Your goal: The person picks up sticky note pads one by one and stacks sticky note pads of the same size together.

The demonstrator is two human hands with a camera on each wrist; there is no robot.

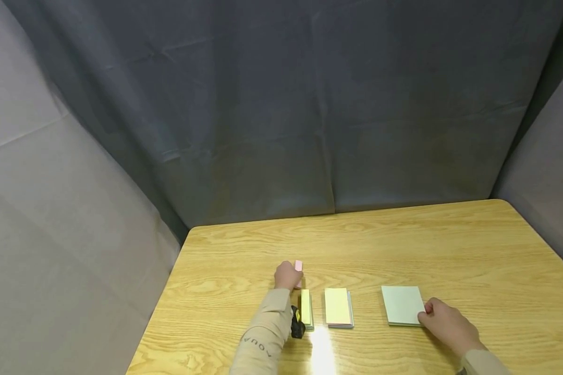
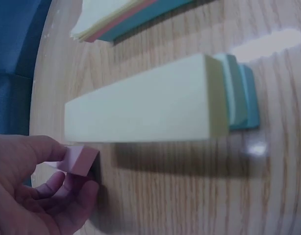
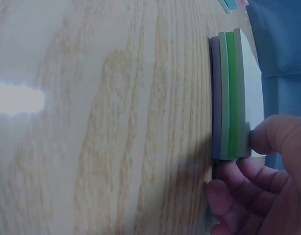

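My left hand [image 1: 287,275] pinches a narrow pink sticky note pad [image 2: 74,160] between thumb and fingers, just beyond a narrow stack of sticky note pads [image 1: 306,306]. That stack is pale yellow on top, with green and blue pads beneath. At the right, my right hand [image 1: 448,324] grips the near right corner of a square pale green sticky note pad [image 1: 402,304]. The thumb is on its top face and fingers curl against its edge. Under it, bright green, pale green and greyish-purple pads [image 3: 216,98] are stacked. Whether the grip takes in the lower pads is unclear.
A medium rectangular stack of sticky note pads [image 1: 338,306], yellow on top, sits between the narrow and square stacks. Part of a black device [image 1: 297,323] shows beside the left sleeve. The wooden table [image 1: 244,245] ends at a dark curtain [image 1: 272,156].
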